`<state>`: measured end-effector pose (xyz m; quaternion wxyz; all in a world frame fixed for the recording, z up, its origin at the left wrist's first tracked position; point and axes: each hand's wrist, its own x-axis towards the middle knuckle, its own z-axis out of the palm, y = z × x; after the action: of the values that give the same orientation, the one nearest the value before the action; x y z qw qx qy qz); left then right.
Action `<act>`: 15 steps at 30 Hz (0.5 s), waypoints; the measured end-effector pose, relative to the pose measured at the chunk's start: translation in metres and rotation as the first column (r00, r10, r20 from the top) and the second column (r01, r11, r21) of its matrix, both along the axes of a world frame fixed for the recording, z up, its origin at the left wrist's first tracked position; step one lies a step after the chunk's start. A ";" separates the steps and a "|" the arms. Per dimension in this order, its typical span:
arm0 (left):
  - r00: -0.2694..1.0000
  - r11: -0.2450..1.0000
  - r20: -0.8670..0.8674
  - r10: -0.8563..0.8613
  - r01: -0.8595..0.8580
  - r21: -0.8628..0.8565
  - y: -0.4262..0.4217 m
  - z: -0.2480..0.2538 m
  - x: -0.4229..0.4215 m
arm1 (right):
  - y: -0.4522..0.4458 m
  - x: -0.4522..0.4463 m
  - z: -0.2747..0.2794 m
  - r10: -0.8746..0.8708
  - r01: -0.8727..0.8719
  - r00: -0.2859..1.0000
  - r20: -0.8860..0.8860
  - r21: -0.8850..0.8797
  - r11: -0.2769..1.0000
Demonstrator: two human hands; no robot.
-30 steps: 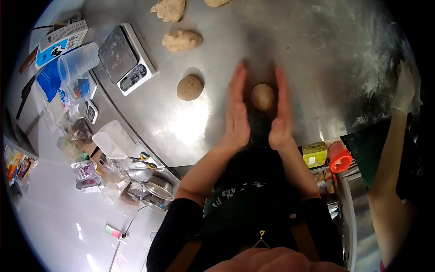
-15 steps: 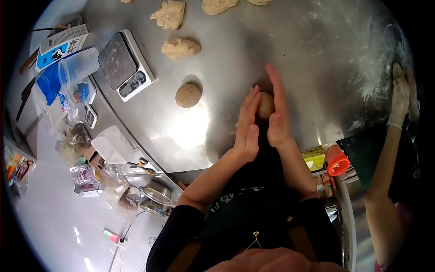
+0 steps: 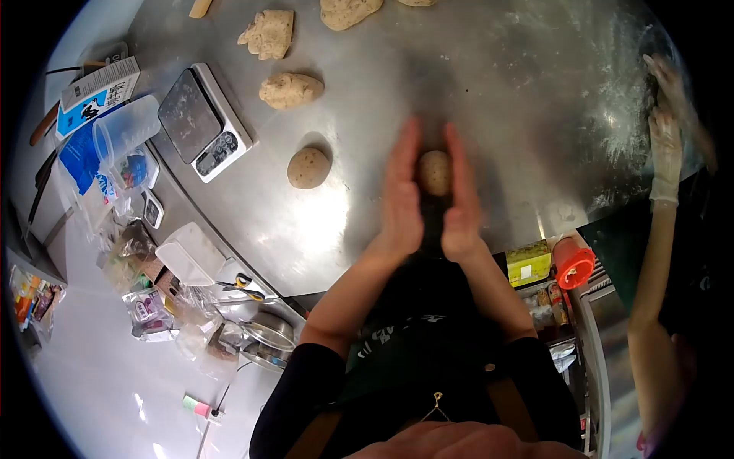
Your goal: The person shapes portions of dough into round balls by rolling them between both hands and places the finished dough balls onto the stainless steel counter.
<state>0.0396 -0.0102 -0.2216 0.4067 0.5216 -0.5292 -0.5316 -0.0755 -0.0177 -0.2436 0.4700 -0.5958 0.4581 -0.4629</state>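
Observation:
A round dough ball [image 3: 435,173] rests on the steel table [image 3: 367,99] between my two upright palms. My left hand [image 3: 402,191] stands on its left side, fingers stretched forward and somewhat blurred. On the right, my right hand [image 3: 461,193] is just as flat, its palm beside the ball; whether either palm touches it I cannot tell. A second smooth dough ball [image 3: 309,168] sits to the left. Beyond it lie rougher dough pieces, one oblong [image 3: 290,90], one lumpy [image 3: 267,34] and one at the top edge [image 3: 349,11].
A digital scale [image 3: 204,122] stands at the left, near a clear plastic jug [image 3: 126,128], a milk carton [image 3: 99,93], a white container [image 3: 189,255] and scissors [image 3: 241,283]. At the right, a co-worker's gloved hands [image 3: 666,141] are over the floured table. A red container [image 3: 573,262] sits below the edge.
My left hand has moved away from the ball after coming close to it, and the palms are level again. The ball sits slightly further left. The co-worker's hands have shifted.

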 end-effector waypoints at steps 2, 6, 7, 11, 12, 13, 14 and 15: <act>0.997 0.994 0.057 0.058 -0.053 -0.093 0.023 -0.025 -0.016 | -0.013 0.002 0.007 0.020 -0.022 0.999 0.027 0.054 0.998; 0.996 0.996 0.040 0.080 -0.079 -0.030 0.028 -0.018 -0.018 | -0.029 -0.010 0.010 0.025 -0.027 0.999 0.027 0.060 0.998; 0.997 0.998 0.041 0.065 -0.065 -0.003 0.020 -0.013 -0.013 | -0.021 -0.009 0.003 -0.005 0.005 1.000 0.019 0.025 1.000; 0.999 0.999 0.034 0.029 -0.027 -0.044 0.016 -0.016 -0.010 | -0.005 -0.003 0.012 0.026 -0.026 1.000 0.004 0.092 0.995; 0.998 0.985 0.040 0.052 -0.045 -0.166 0.029 -0.028 -0.015 | -0.017 -0.003 0.010 0.031 -0.032 0.999 0.012 0.087 0.996; 0.994 0.986 0.055 0.098 -0.089 -0.141 0.035 -0.028 -0.016 | -0.024 -0.004 0.008 0.042 -0.044 0.999 0.022 0.086 0.995; 0.987 0.984 0.071 0.142 -0.134 -0.116 0.042 -0.028 -0.017 | -0.026 -0.007 0.007 0.046 -0.050 0.998 0.037 0.093 0.994; 0.982 0.978 0.109 0.156 -0.138 -0.153 0.032 -0.024 -0.005 | -0.023 -0.009 0.005 0.018 -0.019 1.000 0.013 0.035 0.999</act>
<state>0.0347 0.0217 -0.2459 0.4492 0.5594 -0.5498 -0.4277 -0.0849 -0.0408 -0.2391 0.4877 -0.5887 0.4575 -0.4542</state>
